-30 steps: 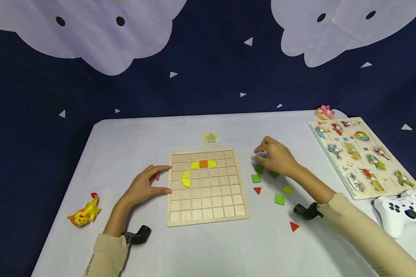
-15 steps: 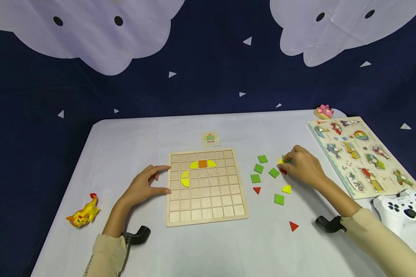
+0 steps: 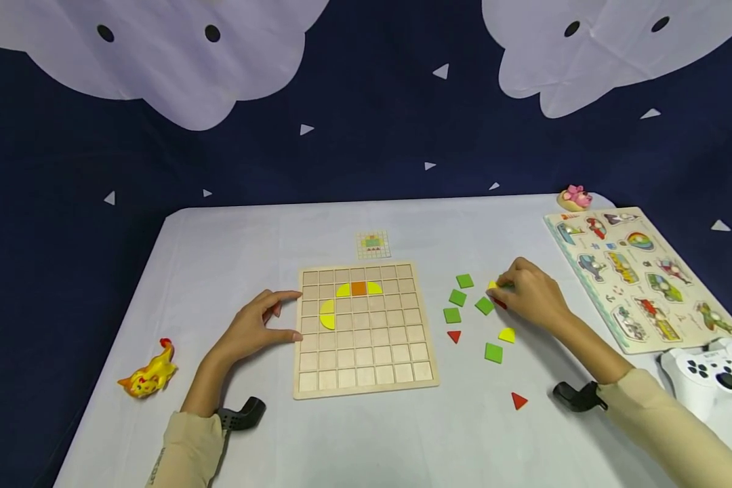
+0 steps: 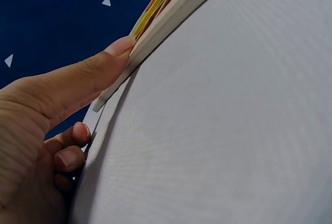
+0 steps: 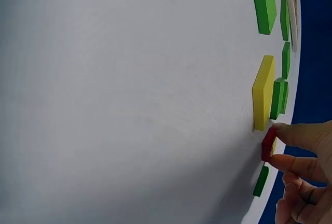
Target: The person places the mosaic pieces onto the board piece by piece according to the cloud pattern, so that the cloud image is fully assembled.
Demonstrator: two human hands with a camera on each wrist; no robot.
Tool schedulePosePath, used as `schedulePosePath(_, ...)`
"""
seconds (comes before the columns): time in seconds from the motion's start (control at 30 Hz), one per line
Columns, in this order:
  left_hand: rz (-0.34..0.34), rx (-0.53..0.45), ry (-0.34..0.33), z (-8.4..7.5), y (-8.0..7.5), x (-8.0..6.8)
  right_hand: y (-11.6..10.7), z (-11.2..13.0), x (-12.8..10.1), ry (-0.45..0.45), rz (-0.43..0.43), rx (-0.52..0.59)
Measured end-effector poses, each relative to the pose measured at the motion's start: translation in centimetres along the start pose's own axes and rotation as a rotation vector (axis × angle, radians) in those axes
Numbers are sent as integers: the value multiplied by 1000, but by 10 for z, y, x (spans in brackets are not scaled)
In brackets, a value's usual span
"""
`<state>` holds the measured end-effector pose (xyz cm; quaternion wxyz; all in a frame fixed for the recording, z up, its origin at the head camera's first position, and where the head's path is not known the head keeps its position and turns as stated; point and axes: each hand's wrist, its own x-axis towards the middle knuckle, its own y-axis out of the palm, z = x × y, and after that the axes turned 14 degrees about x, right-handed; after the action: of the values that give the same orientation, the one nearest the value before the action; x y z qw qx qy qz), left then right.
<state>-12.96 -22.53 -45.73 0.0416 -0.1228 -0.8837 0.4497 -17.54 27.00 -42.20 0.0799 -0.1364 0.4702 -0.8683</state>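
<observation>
In the head view, my left hand (image 3: 259, 325) rests its thumb and index fingertips, spread apart, against the left rim of a wooden grid board (image 3: 366, 392). Yellow quarter circles (image 3: 327, 314) and an orange square (image 3: 358, 289) sit in the board's cells. My right hand (image 3: 533, 293) is down among loose pieces to the right. Its thumb and index finger pinch a yellow quarter-circle piece (image 3: 492, 285), mostly hidden by the fingers. Close against it, a red triangle (image 5: 267, 144) stands between the fingertips in the right wrist view.
Several green squares (image 3: 457, 297), a yellow quarter circle (image 3: 507, 335) and red triangles (image 3: 519, 401) lie right of the board. A pattern card (image 3: 373, 245) lies behind it. A peg puzzle (image 3: 637, 271) and game controller (image 3: 710, 373) lie far right. A yellow toy (image 3: 149, 373) lies left.
My right hand has moved right and nearer from the green squares to the yellow and red pieces, then stayed there. My left hand has kept its place at the board.
</observation>
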Motion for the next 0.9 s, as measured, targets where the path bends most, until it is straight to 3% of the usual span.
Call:
schedulePosePath(0.5,-6,9,8,1,-1,1,5,7,7,71,3,24)
schedulePosePath(0.7,-9,13,14,1,0,1,13,21,14,22,-34,64)
schedulePosePath(0.9,0,0,6,2,0,1,27,49,23,-59,-1,100)
